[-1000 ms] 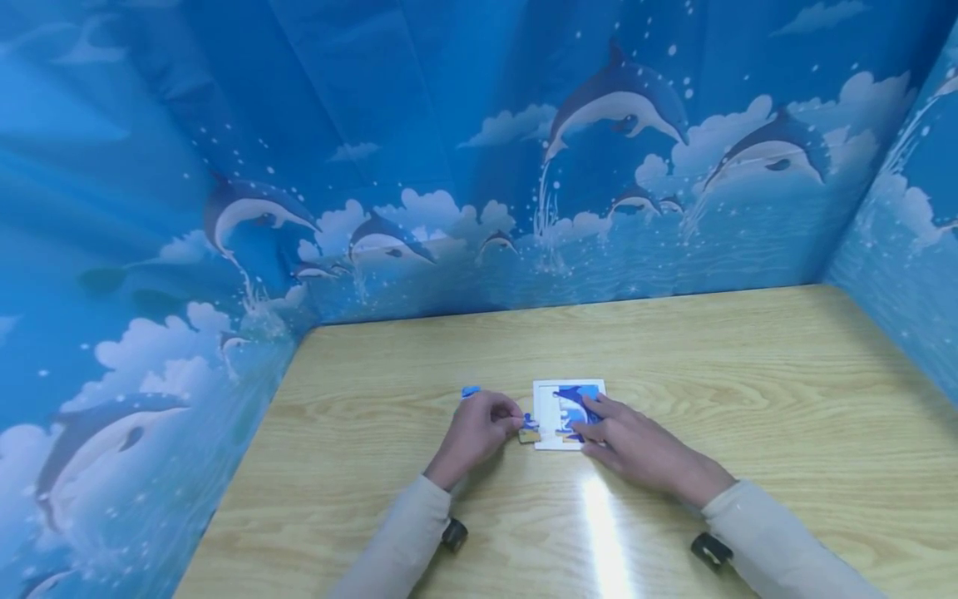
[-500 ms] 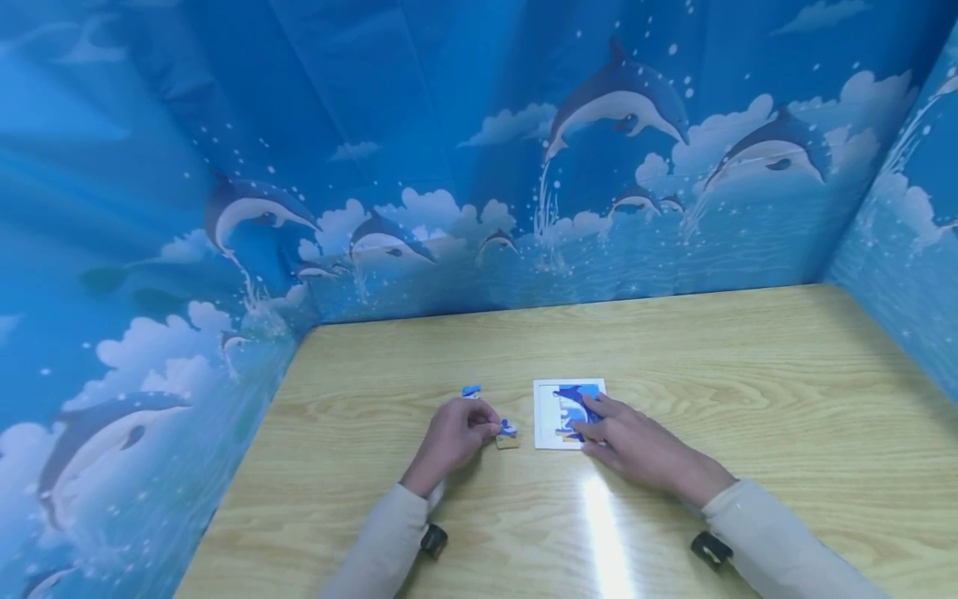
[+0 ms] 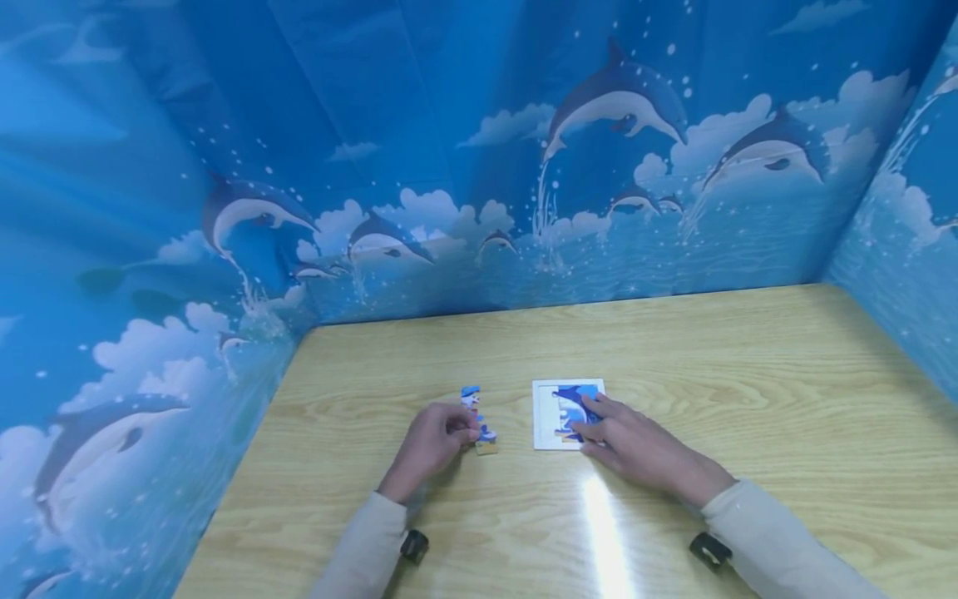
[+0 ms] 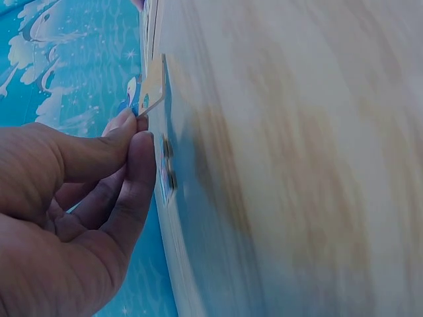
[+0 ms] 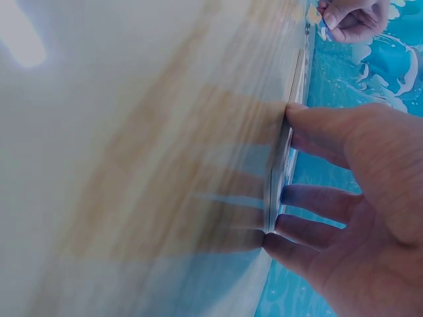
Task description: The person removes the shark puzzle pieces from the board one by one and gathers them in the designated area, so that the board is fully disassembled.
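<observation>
In the head view my left hand (image 3: 434, 437) pinches a jigsaw piece (image 3: 486, 445) with a tan lower edge and blue-white print. The left wrist view shows that piece (image 4: 154, 86) between thumb and fingertips, raised a little off the table. Just beyond it lies another piece (image 3: 470, 398) with a blue top and a white figure, partly behind my hand. To the right is a white-framed puzzle board (image 3: 545, 416), its right part filled with dolphin pieces (image 3: 572, 403). My right hand (image 3: 636, 441) rests on the board's right side, fingers spread over its surface and edge.
The wood-grain table (image 3: 359, 366) runs back to a blue dolphin-print curtain (image 3: 449, 166), which also closes off the left and right sides. A bright light reflection lies on the table in front of the board.
My left hand has moved left from the board's edge with the piece in its fingers, toward the loose piece. The right hand and board have stayed put.
</observation>
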